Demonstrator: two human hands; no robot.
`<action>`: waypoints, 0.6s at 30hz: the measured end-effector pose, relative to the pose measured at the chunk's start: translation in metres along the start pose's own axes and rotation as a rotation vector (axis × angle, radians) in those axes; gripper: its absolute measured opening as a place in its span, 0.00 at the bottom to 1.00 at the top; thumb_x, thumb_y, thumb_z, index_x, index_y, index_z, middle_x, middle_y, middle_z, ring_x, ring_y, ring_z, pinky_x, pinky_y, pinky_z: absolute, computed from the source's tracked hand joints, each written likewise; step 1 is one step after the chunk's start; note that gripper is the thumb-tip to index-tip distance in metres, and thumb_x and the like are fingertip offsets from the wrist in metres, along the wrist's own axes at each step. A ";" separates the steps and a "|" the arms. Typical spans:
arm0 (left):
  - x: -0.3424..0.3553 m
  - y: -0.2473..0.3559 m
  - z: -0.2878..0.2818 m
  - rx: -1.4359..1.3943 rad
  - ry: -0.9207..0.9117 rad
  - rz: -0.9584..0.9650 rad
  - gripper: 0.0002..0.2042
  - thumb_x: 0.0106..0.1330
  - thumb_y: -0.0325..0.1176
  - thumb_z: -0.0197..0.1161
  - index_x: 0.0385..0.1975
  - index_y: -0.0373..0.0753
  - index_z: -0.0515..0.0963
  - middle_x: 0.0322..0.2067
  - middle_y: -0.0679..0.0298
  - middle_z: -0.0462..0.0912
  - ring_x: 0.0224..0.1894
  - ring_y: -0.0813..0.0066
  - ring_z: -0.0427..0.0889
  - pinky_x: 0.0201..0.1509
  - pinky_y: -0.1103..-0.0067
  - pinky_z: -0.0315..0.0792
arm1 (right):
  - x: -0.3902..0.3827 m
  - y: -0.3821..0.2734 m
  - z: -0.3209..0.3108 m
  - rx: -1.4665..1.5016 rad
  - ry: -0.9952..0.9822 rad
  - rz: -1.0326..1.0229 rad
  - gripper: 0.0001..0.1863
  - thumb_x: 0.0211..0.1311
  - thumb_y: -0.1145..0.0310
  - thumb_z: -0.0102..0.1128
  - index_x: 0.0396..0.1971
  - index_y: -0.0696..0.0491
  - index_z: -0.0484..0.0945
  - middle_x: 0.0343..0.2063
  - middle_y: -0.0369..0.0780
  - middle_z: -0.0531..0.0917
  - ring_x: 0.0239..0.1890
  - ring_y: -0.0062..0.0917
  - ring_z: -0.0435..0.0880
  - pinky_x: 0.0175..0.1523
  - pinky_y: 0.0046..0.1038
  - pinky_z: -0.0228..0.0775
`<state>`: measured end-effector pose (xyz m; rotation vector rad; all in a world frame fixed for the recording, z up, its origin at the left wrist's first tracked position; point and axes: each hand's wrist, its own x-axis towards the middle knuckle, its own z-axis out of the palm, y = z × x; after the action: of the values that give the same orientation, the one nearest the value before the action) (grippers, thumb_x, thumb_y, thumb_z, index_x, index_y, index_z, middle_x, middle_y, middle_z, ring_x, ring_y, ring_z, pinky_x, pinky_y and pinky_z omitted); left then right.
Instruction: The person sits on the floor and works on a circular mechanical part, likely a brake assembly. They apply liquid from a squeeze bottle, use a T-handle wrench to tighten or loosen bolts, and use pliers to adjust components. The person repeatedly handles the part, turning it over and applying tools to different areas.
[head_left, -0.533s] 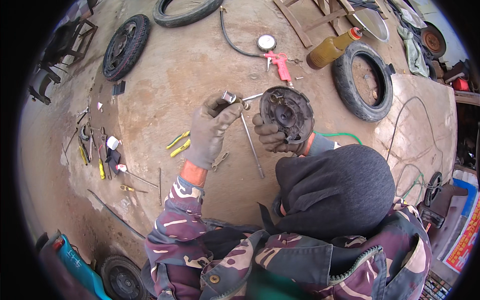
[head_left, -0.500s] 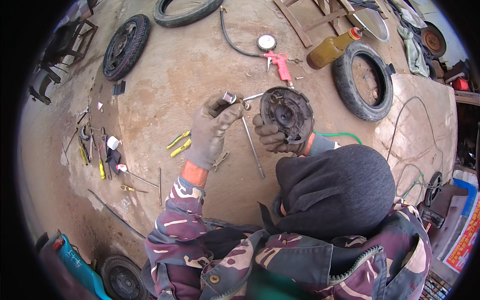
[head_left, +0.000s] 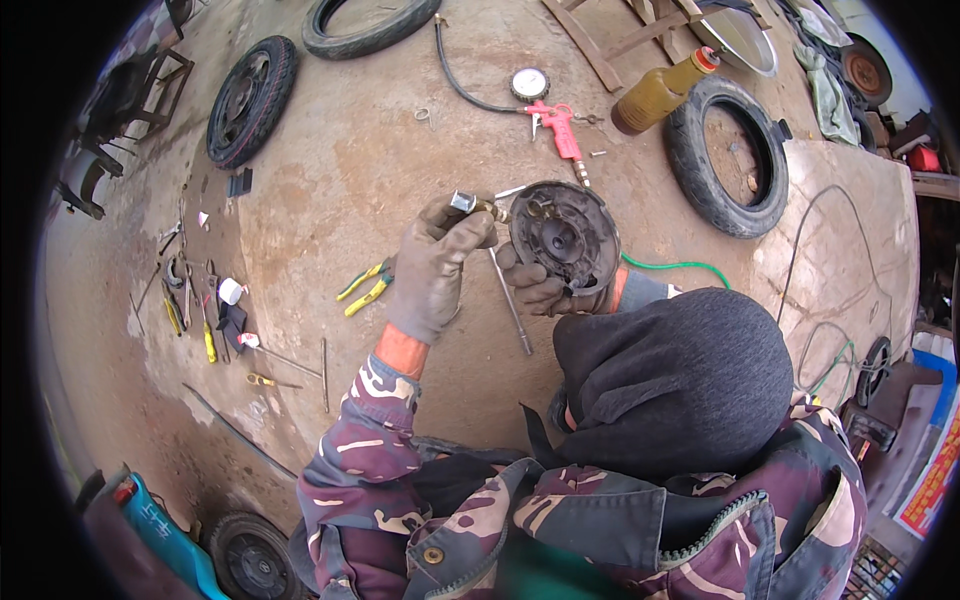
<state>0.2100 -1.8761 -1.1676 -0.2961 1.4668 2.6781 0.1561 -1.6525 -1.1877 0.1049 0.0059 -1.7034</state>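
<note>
My left hand (head_left: 432,275), in a grey work glove, is closed around a small metal part (head_left: 463,202) with a shiny cylindrical end. A brassy bit sticks out of its fingers toward the other hand. To its right, my gloved right hand (head_left: 533,285) grips a dark round brake plate (head_left: 575,225) by its lower left rim. The plate's hollow face, with a central hub, is turned toward me. Beneath the two hands a long metal rod (head_left: 512,305) lies on the floor. Pliers with yellow-green handles (head_left: 368,290) lie left of my left wrist.
A red air gun with a gauge (head_left: 550,115) lies beyond the hands. An oil bottle (head_left: 655,95) stands beside a bare tyre (head_left: 690,190) at the right. A tyred wheel (head_left: 250,100) and several hand tools (head_left: 208,315) are at the left. Dark cloth (head_left: 680,385) hides my right forearm.
My hands have come slightly closer together, and the brake plate has shifted a little left. A small looped metal piece now shows on the floor beyond; one like it by my left wrist no longer shows.
</note>
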 end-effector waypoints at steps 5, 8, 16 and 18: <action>0.001 -0.001 0.003 0.022 -0.007 0.027 0.16 0.74 0.31 0.70 0.58 0.31 0.81 0.47 0.62 0.87 0.48 0.72 0.87 0.59 0.73 0.81 | -0.003 0.005 0.007 0.101 0.118 -0.079 0.47 0.70 0.30 0.52 0.63 0.63 0.78 0.32 0.38 0.81 0.27 0.22 0.76 0.32 0.24 0.62; 0.001 0.002 0.007 0.066 -0.027 0.026 0.16 0.75 0.33 0.69 0.57 0.31 0.81 0.50 0.58 0.88 0.49 0.70 0.87 0.60 0.71 0.81 | -0.003 0.004 0.014 0.089 0.151 -0.078 0.45 0.71 0.30 0.52 0.62 0.62 0.78 0.31 0.39 0.81 0.27 0.22 0.77 0.30 0.24 0.62; -0.002 0.018 0.012 0.186 -0.006 -0.048 0.16 0.75 0.34 0.69 0.56 0.31 0.81 0.52 0.55 0.88 0.51 0.69 0.87 0.64 0.70 0.80 | -0.002 -0.004 0.002 0.082 -0.010 -0.023 0.36 0.78 0.39 0.51 0.63 0.59 0.77 0.36 0.40 0.83 0.30 0.23 0.79 0.32 0.24 0.64; -0.003 0.021 0.013 0.227 -0.015 -0.004 0.18 0.74 0.34 0.70 0.56 0.29 0.79 0.52 0.57 0.87 0.50 0.73 0.86 0.60 0.75 0.80 | -0.008 -0.004 -0.001 0.058 0.079 -0.046 0.39 0.75 0.37 0.53 0.62 0.61 0.76 0.29 0.37 0.79 0.27 0.21 0.76 0.29 0.24 0.61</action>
<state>0.2078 -1.8762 -1.1424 -0.2613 1.7416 2.4725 0.1531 -1.6443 -1.1886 0.2170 0.0178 -1.7444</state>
